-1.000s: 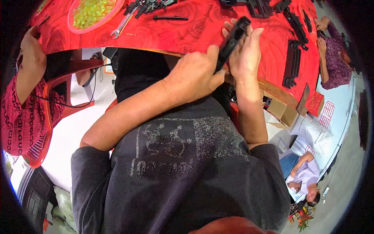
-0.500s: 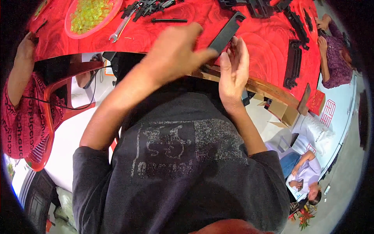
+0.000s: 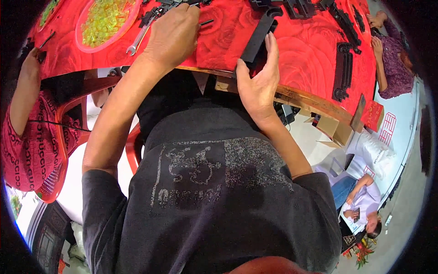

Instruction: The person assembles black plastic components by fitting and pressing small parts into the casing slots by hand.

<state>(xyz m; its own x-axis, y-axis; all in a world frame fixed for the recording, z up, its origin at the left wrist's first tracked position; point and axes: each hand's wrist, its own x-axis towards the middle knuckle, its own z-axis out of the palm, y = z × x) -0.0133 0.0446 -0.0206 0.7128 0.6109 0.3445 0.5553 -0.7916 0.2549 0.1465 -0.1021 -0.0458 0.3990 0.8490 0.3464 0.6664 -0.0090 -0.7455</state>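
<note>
My right hand (image 3: 261,84) holds a long black plastic part (image 3: 260,39), thumb on one side and fingers on the other. The part slants away over the red table, with a rounded notch at its far end. My left hand (image 3: 173,39) is at the near side of a pile of small black parts (image 3: 157,13). Its fingers are curled in, and the back of the hand hides what they pinch, if anything. A thin black rod (image 3: 206,22) shows just right of it. An open-end wrench (image 3: 139,40) lies to its left.
A pink-rimmed tray (image 3: 78,42) of yellow-green clear pieces stands at the left of the red-covered table (image 3: 301,59). Black parts (image 3: 299,8) lie at the back; a ridged black piece (image 3: 342,73) is on the right. Other people sit left and right. Cardboard boxes (image 3: 337,130) stand below.
My left hand has moved from beside the black part leftward and away to the small-parts pile. My right hand has shifted slightly left and nearer, still with the black part.
</note>
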